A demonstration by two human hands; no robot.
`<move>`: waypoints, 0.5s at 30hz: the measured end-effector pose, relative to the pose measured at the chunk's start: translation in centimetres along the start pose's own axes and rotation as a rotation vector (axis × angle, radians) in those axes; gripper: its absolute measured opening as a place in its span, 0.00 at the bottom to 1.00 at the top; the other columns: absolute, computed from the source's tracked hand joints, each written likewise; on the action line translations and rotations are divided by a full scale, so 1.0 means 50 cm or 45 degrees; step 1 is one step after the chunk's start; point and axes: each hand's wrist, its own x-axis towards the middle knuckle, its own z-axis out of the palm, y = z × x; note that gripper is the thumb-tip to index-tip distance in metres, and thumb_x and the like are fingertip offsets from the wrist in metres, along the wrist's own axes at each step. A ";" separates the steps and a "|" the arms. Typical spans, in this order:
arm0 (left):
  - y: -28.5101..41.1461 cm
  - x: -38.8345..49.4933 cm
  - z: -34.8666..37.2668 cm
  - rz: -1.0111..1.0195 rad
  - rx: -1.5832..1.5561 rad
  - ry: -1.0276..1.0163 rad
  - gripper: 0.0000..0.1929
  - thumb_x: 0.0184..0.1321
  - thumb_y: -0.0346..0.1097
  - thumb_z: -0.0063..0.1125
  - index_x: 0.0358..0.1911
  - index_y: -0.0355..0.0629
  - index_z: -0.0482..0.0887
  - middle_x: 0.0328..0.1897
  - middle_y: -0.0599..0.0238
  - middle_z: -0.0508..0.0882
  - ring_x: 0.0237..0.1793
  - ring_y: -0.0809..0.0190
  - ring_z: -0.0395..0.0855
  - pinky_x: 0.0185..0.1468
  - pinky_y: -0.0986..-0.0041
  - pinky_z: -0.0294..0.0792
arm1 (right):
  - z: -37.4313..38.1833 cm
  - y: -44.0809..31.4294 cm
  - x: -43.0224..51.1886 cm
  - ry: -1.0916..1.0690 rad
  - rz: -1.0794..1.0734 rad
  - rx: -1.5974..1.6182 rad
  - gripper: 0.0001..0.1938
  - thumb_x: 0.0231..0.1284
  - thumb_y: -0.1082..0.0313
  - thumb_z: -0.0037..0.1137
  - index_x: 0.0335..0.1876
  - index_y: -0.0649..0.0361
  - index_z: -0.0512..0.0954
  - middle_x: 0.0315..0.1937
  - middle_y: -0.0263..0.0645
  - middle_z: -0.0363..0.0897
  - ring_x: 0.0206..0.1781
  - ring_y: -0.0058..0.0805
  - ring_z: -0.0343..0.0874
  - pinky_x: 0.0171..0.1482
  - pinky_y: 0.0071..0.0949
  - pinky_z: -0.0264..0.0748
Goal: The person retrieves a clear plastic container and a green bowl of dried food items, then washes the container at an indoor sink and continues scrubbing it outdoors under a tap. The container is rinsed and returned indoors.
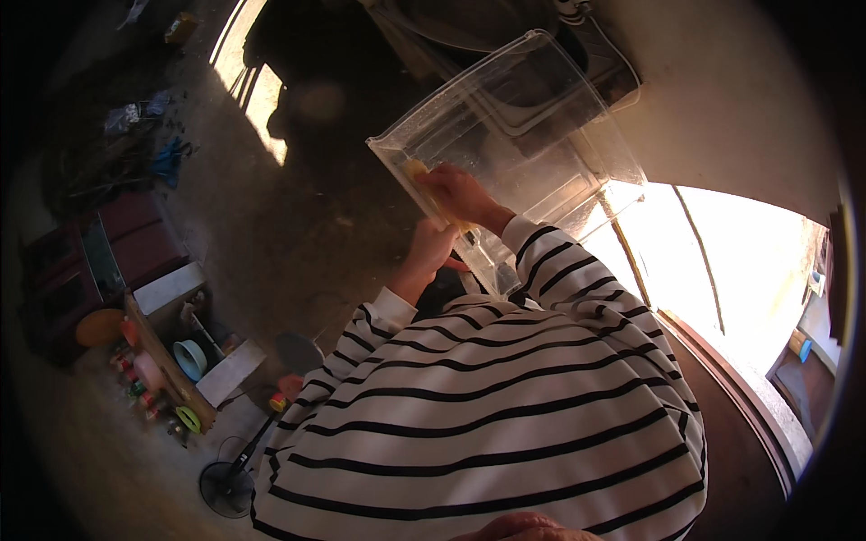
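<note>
A large clear plastic bin [565, 166], like a refrigerator drawer, is tilted in front of my body, its open side facing me. My left hand [433, 249] grips its near left edge, thumb by the rim and fingers partly hidden behind the wall. Inside that same wall, my right hand [460, 193] presses a yellow sponge or cloth [415, 166] flat against the plastic. Most of the yellow piece is covered by my right fingers. Fine ridges run along the bin's near left edge. Wet-looking spots and glints show on the clear walls.
Beyond the bin is a dark round basin [467, 24]. Strong light comes through a doorway [670, 250] on the right. At lower left are a pedestal fan [226, 488], a wood-and-white table [169, 385] holding a pale blue bowl [190, 360], and a dark red cabinet [139, 233].
</note>
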 end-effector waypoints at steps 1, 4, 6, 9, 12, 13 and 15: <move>0.003 0.000 0.000 -0.018 0.003 -0.002 0.13 0.57 0.31 0.51 0.45 0.33 0.78 0.39 0.59 0.79 0.40 0.55 0.83 0.26 0.60 0.84 | 0.004 0.004 -0.016 -0.023 -0.009 0.016 0.16 0.60 0.72 0.53 0.53 0.48 0.81 0.46 0.43 0.78 0.48 0.43 0.80 0.52 0.36 0.76; 0.005 -0.002 0.006 -0.038 -0.009 -0.001 0.12 0.57 0.30 0.50 0.44 0.33 0.78 0.38 0.58 0.78 0.39 0.54 0.83 0.26 0.59 0.84 | -0.001 0.029 -0.090 -0.037 -0.084 0.136 0.12 0.63 0.64 0.48 0.45 0.54 0.82 0.36 0.46 0.79 0.43 0.48 0.77 0.47 0.41 0.74; 0.008 -0.006 0.008 -0.047 -0.007 -0.011 0.12 0.57 0.30 0.50 0.43 0.33 0.78 0.37 0.58 0.78 0.39 0.54 0.83 0.26 0.59 0.84 | -0.027 0.026 -0.130 -0.154 -0.063 0.146 0.11 0.62 0.64 0.49 0.43 0.53 0.83 0.37 0.46 0.79 0.43 0.48 0.77 0.49 0.41 0.74; 0.022 -0.013 0.008 -0.063 0.020 -0.038 0.10 0.57 0.30 0.50 0.40 0.33 0.78 0.36 0.59 0.77 0.38 0.54 0.83 0.26 0.58 0.84 | -0.058 0.034 -0.174 -0.404 0.038 0.148 0.10 0.60 0.67 0.52 0.43 0.52 0.84 0.38 0.45 0.79 0.46 0.47 0.77 0.50 0.40 0.74; 0.016 -0.008 0.001 -0.071 0.033 -0.033 0.09 0.57 0.30 0.50 0.38 0.34 0.78 0.35 0.61 0.76 0.38 0.56 0.83 0.25 0.59 0.84 | -0.094 0.072 -0.194 -0.678 0.084 -0.146 0.11 0.58 0.70 0.54 0.43 0.50 0.85 0.41 0.43 0.80 0.49 0.44 0.77 0.52 0.40 0.74; 0.012 -0.006 -0.001 -0.078 0.044 -0.028 0.09 0.57 0.31 0.50 0.38 0.34 0.78 0.35 0.61 0.76 0.38 0.56 0.83 0.25 0.59 0.84 | -0.106 0.089 -0.196 -0.763 0.090 -0.294 0.12 0.57 0.71 0.54 0.44 0.49 0.85 0.41 0.42 0.80 0.50 0.43 0.77 0.52 0.40 0.74; 0.012 -0.008 0.001 -0.086 0.057 -0.018 0.08 0.57 0.31 0.50 0.37 0.35 0.78 0.34 0.63 0.76 0.37 0.58 0.83 0.25 0.59 0.84 | -0.109 0.139 -0.185 -0.354 0.222 -0.520 0.15 0.53 0.75 0.55 0.44 0.50 0.86 0.41 0.42 0.81 0.50 0.43 0.77 0.52 0.42 0.76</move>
